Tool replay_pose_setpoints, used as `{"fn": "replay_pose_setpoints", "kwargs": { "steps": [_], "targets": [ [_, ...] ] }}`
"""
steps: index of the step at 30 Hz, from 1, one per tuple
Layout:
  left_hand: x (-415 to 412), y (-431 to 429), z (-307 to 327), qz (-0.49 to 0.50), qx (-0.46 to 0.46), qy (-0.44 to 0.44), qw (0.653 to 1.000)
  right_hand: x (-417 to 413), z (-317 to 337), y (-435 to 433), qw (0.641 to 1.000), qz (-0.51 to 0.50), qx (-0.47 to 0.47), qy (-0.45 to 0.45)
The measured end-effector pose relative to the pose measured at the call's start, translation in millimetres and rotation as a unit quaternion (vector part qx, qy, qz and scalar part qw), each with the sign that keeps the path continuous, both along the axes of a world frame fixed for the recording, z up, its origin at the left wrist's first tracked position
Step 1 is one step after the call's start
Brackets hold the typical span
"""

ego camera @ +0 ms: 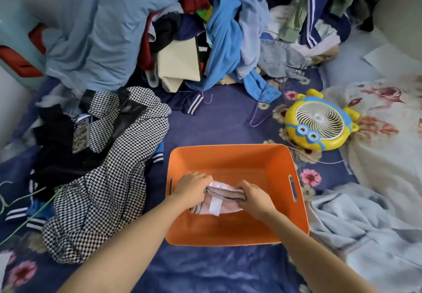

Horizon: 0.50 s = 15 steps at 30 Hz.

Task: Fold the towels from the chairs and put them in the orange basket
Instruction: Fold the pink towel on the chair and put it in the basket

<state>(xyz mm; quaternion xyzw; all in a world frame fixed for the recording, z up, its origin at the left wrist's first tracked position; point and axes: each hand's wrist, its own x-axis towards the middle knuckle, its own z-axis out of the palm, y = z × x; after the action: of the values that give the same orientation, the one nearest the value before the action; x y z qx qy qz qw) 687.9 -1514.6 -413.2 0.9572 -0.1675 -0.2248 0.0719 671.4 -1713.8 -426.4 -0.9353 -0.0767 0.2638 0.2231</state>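
Observation:
The orange basket [230, 155] stands on the blue flowered bedsheet in the lower middle of the head view. Inside it lies a folded pink towel [225, 203] with grey stripes and a white label. My left hand [191, 185] grips the towel's left end, fingers curled down over it. My right hand [255, 195] grips its right end the same way. Both hands are inside the basket, low against its floor, and they hide the towel's two ends.
A houndstooth garment [109, 162] lies left of the basket. A big heap of clothes [205, 30] fills the back. A yellow toy fan [319, 121] sits at the right, a purple wire hanger [260, 110] beside it. Pale blue cloth [356, 224] lies right of the basket.

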Motion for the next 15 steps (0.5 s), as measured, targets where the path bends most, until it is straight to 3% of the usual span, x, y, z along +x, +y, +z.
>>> {"fn": "replay_pose_setpoints", "kwargs": {
  "steps": [4,8,10,12,15],
  "targets": [
    [15.1,0.7,-20.8,0.009,0.036,0.006,0.999,14.0,-24.5,6.5,0.996,-0.073,0.036,0.036],
    [10.7,-0.3,-29.9,-0.017,0.055,-0.073,0.996,12.1,-35.1,15.7,0.993,-0.113,0.036,-0.022],
    [3.4,-1.8,-36.5,-0.032,0.068,-0.098,0.992,7.4,-48.2,21.2,0.995,-0.080,0.030,-0.054],
    [-4.7,-1.9,-51.3,-0.010,0.104,-0.048,0.993,7.5,-69.0,28.0,0.998,-0.008,-0.005,-0.055],
    [-17.6,-1.6,-92.7,-0.018,0.171,0.087,0.981,8.7,-103.2,39.7,0.981,0.157,-0.091,0.075]
  ]
}}
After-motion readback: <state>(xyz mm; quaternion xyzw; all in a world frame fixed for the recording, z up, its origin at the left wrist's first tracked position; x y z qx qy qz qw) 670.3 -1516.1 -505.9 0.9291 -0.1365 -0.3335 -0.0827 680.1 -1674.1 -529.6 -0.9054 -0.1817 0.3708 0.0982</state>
